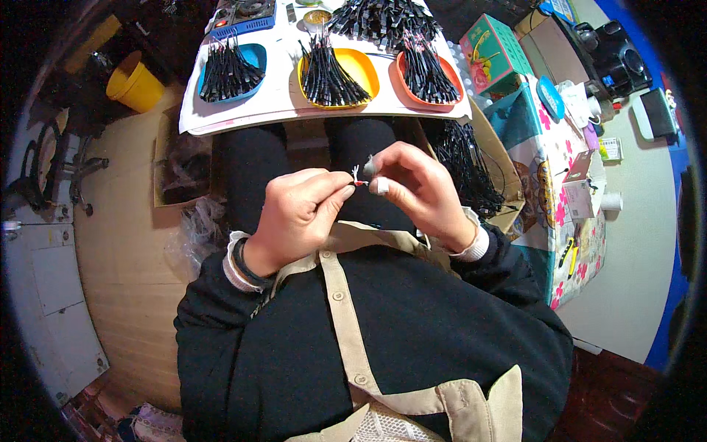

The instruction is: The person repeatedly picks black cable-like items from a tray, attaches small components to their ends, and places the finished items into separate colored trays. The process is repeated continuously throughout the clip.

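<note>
Pinching a small tuft of thin white and red wire ends, your left hand has its grip pressed together, thumb against forefinger. The tuft sticks out past those fingertips, between your two hands and above your lap; whatever it joins is hidden inside the left hand. Your right hand sits just beside it, grip slightly spread, thumb and forefinger apart, both tips in whitish coverings. Contact between right fingertips and strands: you cannot tell from this view.

Beyond your knees, the white-covered table carries three shallow plastic trays in a row: one blue, one yellow-orange, one orange-red. Each holds a fanned bundle of slim black cables, upper ends pointing away from you. Behind the yellow-orange and orange-red trays lies a larger loose heap of black cables. Near the heap stands a small round dish with brownish contents.

To your right, below table level, an open brown cardboard box contains more black cables. Beside it, a pink-flowered cloth covers another surface, bearing a yellow-and-black cutter-like tool.
</note>
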A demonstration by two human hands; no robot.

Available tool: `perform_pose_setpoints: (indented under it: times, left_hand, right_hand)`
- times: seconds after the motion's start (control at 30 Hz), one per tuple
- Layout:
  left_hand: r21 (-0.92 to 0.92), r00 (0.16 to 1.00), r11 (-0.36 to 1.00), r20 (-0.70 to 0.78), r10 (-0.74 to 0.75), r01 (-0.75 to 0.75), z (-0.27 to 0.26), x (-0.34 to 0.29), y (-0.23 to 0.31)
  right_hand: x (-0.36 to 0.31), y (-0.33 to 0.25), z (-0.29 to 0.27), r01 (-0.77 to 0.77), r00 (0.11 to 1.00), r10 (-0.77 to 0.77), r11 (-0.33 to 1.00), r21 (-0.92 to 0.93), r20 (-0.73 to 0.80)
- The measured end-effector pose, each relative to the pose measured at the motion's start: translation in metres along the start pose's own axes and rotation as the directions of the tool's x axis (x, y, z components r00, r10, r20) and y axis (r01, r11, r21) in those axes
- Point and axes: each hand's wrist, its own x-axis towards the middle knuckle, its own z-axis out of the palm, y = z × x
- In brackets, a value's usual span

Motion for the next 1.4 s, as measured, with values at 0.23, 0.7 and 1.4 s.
perform_pose_setpoints:
  times: [0.23,0.7,1.4]
  left_hand:
    - [-0.095,0.997,0.993,0.021,-0.075,0.077,0.003,-0.003,-0.001]
    - [-0.61,0.922,0.692,0.283,-0.265,0.386,-0.006,-0.017,-0.009]
    - [-0.899,0.842,-0.123,0.437,-0.317,0.42,0.011,-0.023,-0.015]
  right_hand:
    - [0.003,-0.008,0.0,0.46,0.846,-0.518,0.594,-0.66,0.124]
    - [-0.001,-0.022,-0.004,0.392,0.919,-0.345,0.84,-0.375,0.189]
    - [0.004,-0.005,-0.017,0.531,0.834,-0.537,0.721,-0.445,0.125]
